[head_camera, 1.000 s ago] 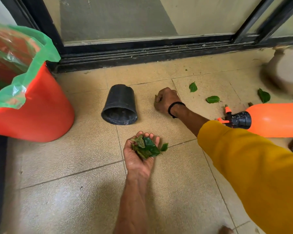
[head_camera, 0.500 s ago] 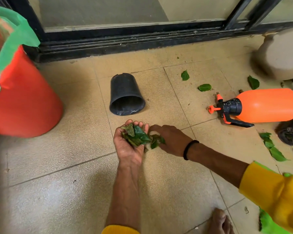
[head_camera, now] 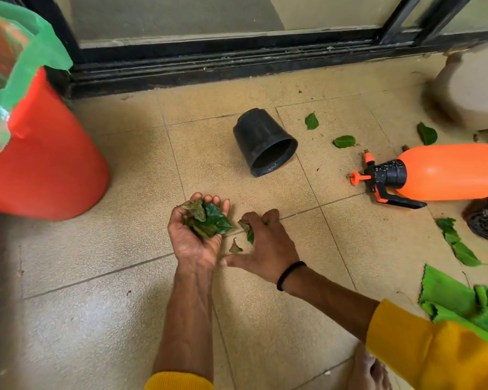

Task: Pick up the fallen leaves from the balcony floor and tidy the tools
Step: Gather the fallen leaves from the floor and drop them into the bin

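At the centre of the frame the fingers (head_camera: 213, 202) of the left hand (head_camera: 193, 237) are seen curled upward, cupped round a bunch of green leaves (head_camera: 207, 219) held in the palm. Just to the right, the right hand (head_camera: 266, 249) is lowered palm down over the floor (head_camera: 96, 319); its thumb is stretched out toward the left wrist and its fingers are bent over a leaf (head_camera: 248, 230), though whether that leaf is pinched cannot be told. A small curled leaf (head_camera: 235, 247) is seen on the tile between the two hands. A black band (head_camera: 289, 274) is worn on the right wrist, and yellow sleeves (head_camera: 434, 356) are seen at the lower edge.

Above the hands a black pot (head_camera: 264, 142) is laid on its side, its mouth turned to the lower right. More loose leaves (head_camera: 344, 141) are scattered in the upper right, and others (head_camera: 457, 243) lie at the right edge. An orange spray bottle (head_camera: 445, 171) is laid on its side at the right, nozzle pointing left. A red bin (head_camera: 40, 164) lined with a green bag (head_camera: 31, 57) stands at the upper left. A green cloth (head_camera: 457, 302) is seen at the lower right.
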`<action>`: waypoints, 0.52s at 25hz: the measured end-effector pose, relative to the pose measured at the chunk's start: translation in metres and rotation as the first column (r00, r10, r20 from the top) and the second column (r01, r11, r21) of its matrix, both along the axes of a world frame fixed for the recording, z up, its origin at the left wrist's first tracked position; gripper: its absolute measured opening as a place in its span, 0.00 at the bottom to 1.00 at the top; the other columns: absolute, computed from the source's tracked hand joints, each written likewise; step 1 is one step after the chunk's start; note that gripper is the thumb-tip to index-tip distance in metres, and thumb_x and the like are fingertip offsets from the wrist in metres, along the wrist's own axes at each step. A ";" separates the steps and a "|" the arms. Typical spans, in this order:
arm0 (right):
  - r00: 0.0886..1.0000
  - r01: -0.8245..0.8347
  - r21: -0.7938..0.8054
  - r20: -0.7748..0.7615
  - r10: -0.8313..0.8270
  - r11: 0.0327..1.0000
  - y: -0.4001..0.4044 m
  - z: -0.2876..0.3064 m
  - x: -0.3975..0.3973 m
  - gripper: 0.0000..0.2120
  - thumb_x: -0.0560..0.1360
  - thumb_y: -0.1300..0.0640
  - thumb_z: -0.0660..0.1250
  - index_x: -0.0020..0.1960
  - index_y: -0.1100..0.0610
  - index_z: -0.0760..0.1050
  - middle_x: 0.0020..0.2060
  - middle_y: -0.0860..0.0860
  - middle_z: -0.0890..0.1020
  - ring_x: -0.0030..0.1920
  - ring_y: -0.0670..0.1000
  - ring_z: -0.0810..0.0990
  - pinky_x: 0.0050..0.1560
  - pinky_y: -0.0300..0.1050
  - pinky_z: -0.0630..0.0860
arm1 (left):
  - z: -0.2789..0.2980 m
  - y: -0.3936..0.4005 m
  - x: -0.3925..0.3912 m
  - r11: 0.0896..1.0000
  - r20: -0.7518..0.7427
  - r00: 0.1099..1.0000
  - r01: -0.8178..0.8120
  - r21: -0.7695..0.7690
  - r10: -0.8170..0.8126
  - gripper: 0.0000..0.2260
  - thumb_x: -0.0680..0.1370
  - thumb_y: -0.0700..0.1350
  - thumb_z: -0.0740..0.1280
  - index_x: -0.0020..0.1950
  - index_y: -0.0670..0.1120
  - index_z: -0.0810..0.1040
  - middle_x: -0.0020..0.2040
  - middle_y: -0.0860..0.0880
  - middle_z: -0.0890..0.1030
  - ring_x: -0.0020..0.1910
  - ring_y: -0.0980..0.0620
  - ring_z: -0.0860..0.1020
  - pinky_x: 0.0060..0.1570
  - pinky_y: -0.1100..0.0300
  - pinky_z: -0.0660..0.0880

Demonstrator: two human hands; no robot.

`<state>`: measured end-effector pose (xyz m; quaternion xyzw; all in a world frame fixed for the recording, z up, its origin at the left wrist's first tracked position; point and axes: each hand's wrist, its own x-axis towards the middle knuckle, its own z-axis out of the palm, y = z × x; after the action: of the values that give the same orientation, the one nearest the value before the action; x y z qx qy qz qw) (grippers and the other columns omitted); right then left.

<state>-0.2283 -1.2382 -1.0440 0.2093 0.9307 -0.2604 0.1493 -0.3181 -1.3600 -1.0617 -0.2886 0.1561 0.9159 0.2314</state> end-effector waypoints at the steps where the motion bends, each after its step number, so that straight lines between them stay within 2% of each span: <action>1: 0.999 0.003 0.008 -0.052 -0.002 1.000 -0.007 -0.005 0.000 0.37 0.62 0.33 0.77 0.64 0.44 0.67 0.56 0.48 0.63 0.53 0.49 0.71 0.51 0.46 0.79 | 0.000 -0.004 -0.001 1.000 0.000 1.000 0.005 -0.007 -0.005 0.11 0.78 0.45 0.59 0.47 0.44 0.80 0.44 0.44 0.79 0.46 0.45 0.80 0.62 0.45 0.77; 4: 0.982 -0.012 -0.098 -0.188 -0.007 0.995 -0.015 -0.011 -0.004 0.13 0.73 0.53 0.75 0.55 0.52 0.76 0.52 0.49 0.67 0.47 0.47 0.74 0.50 0.38 0.77 | 0.004 -0.022 0.001 0.999 0.027 1.000 0.000 -0.041 0.001 0.11 0.78 0.45 0.58 0.47 0.44 0.80 0.44 0.44 0.79 0.45 0.45 0.80 0.64 0.45 0.76; 6: 0.984 0.066 -0.263 -0.145 -0.107 0.963 -0.014 -0.002 -0.015 0.06 0.73 0.60 0.75 0.48 0.56 0.80 0.48 0.51 0.75 0.42 0.47 0.79 0.45 0.35 0.79 | 0.007 -0.033 0.002 0.999 0.066 0.998 -0.022 -0.048 0.025 0.11 0.77 0.44 0.58 0.47 0.43 0.80 0.44 0.44 0.79 0.44 0.45 0.79 0.66 0.46 0.74; 7: 0.973 0.173 -0.427 -0.064 -0.221 0.887 -0.013 0.008 -0.022 0.06 0.72 0.61 0.76 0.47 0.59 0.81 0.46 0.53 0.79 0.41 0.49 0.82 0.42 0.39 0.82 | 0.009 -0.039 0.001 0.998 0.087 0.996 -0.032 -0.054 0.037 0.11 0.76 0.44 0.58 0.46 0.43 0.80 0.44 0.43 0.78 0.44 0.45 0.79 0.67 0.47 0.72; 8: 0.939 0.299 -0.611 0.052 -0.340 0.733 -0.013 0.021 -0.031 0.07 0.72 0.63 0.77 0.48 0.61 0.81 0.46 0.55 0.82 0.42 0.52 0.84 0.41 0.44 0.84 | 0.014 -0.042 0.000 0.997 0.102 0.994 -0.043 -0.058 0.049 0.11 0.75 0.44 0.59 0.45 0.42 0.79 0.43 0.43 0.78 0.43 0.44 0.78 0.67 0.47 0.71; 9: 0.907 0.370 -0.743 0.159 -0.389 0.558 -0.016 0.039 -0.042 0.09 0.71 0.65 0.77 0.49 0.63 0.81 0.47 0.57 0.83 0.43 0.53 0.85 0.41 0.47 0.84 | 0.021 -0.045 -0.003 0.997 0.100 0.993 -0.056 -0.058 0.061 0.11 0.74 0.44 0.59 0.45 0.42 0.79 0.43 0.42 0.77 0.43 0.44 0.77 0.66 0.48 0.70; 10: 0.901 0.365 -0.829 0.200 -0.385 0.424 -0.021 0.058 -0.053 0.10 0.71 0.66 0.77 0.50 0.63 0.80 0.48 0.58 0.84 0.45 0.54 0.85 0.42 0.47 0.84 | 0.030 -0.046 -0.008 0.996 0.093 0.993 -0.067 -0.054 0.072 0.11 0.74 0.44 0.58 0.45 0.41 0.79 0.43 0.42 0.77 0.43 0.44 0.77 0.64 0.49 0.71; 11: 0.923 0.304 -0.865 0.165 -0.347 0.400 -0.028 0.076 -0.064 0.10 0.71 0.67 0.77 0.50 0.64 0.80 0.50 0.59 0.84 0.46 0.55 0.86 0.42 0.48 0.84 | 0.041 -0.045 -0.013 0.996 0.080 0.994 -0.073 -0.043 0.076 0.12 0.76 0.44 0.57 0.44 0.41 0.79 0.44 0.42 0.78 0.44 0.44 0.78 0.61 0.49 0.74; 12: 0.948 0.227 -0.873 0.097 -0.304 0.431 -0.035 0.097 -0.075 0.10 0.71 0.66 0.77 0.50 0.64 0.81 0.51 0.58 0.84 0.47 0.55 0.86 0.42 0.48 0.84 | 0.059 -0.043 -0.021 0.997 0.054 0.996 -0.065 -0.033 0.066 0.12 0.77 0.44 0.57 0.44 0.42 0.78 0.43 0.42 0.78 0.44 0.44 0.78 0.54 0.49 0.78; 13: 0.965 0.147 -0.851 0.011 -0.263 0.504 -0.042 0.120 -0.084 0.10 0.71 0.66 0.77 0.50 0.64 0.81 0.53 0.56 0.84 0.48 0.54 0.86 0.43 0.47 0.84 | 0.080 -0.039 -0.029 0.998 0.023 0.999 -0.042 -0.038 0.043 0.13 0.79 0.45 0.56 0.44 0.43 0.78 0.43 0.43 0.78 0.43 0.44 0.78 0.45 0.49 0.81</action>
<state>-0.3125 -1.2803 -0.9244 0.2037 0.6633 -0.7057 0.1435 -0.3472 -1.3989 -0.9820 -0.3070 0.1642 0.9140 0.2084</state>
